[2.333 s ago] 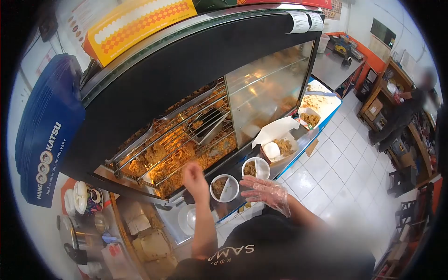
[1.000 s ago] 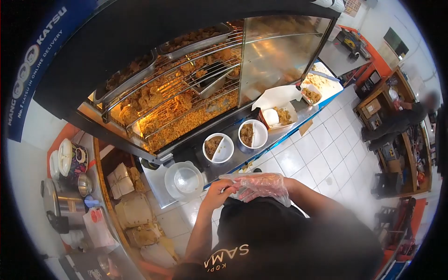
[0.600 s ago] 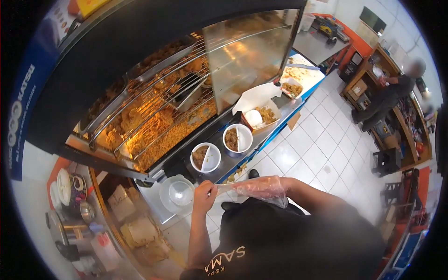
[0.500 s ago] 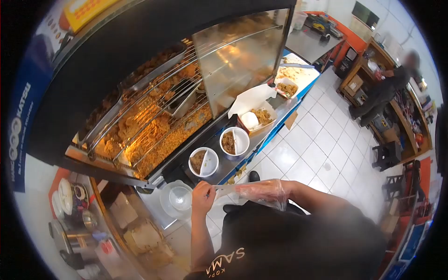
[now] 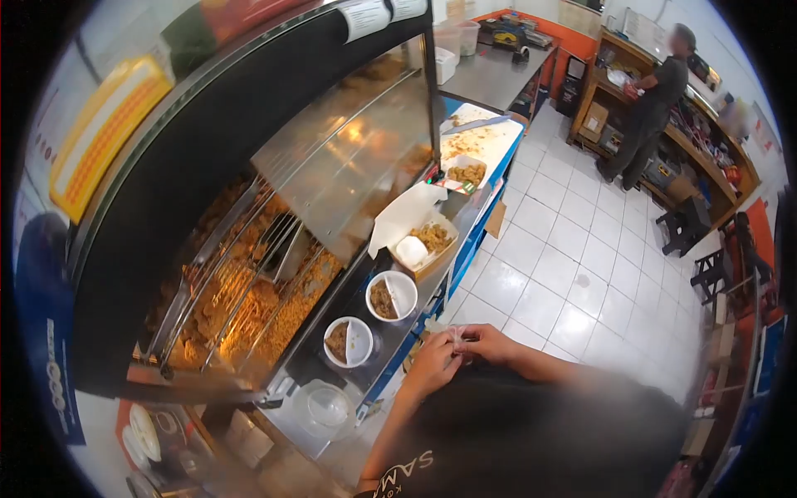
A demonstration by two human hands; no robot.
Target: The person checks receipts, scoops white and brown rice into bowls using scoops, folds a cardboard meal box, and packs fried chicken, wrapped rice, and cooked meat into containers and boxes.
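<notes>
My left hand (image 5: pixel 432 362) and my right hand (image 5: pixel 487 343) meet low in front of my chest. Between their closed fingers is a crumpled clear plastic glove (image 5: pixel 456 334); both hands look bare. Just beyond them on the narrow counter stand two white round bowls, one nearer (image 5: pixel 363 344) and one farther (image 5: pixel 404 288), each with a divider and brown chopped food in one half. Behind these sits an open paper box (image 5: pixel 407 210) with a mound of rice and chopped fried pieces. Clear plastic lids or tubs (image 5: pixel 320 410) lie at the counter's near end.
On my left a glass-fronted warmer (image 5: pixel 332 166) holds fried food on racks. A knife (image 5: pixel 477 124) rests on the crumb-covered cutting board (image 5: pixel 465 143), near a paper tray of food (image 5: pixel 466 173). Another person (image 5: pixel 652 108) stands by wooden shelves across the tiled floor (image 5: pixel 548 249).
The glove has come off my right hand and is bunched between both hands. My hands have come together. The view has shifted, and the other person appears more upright.
</notes>
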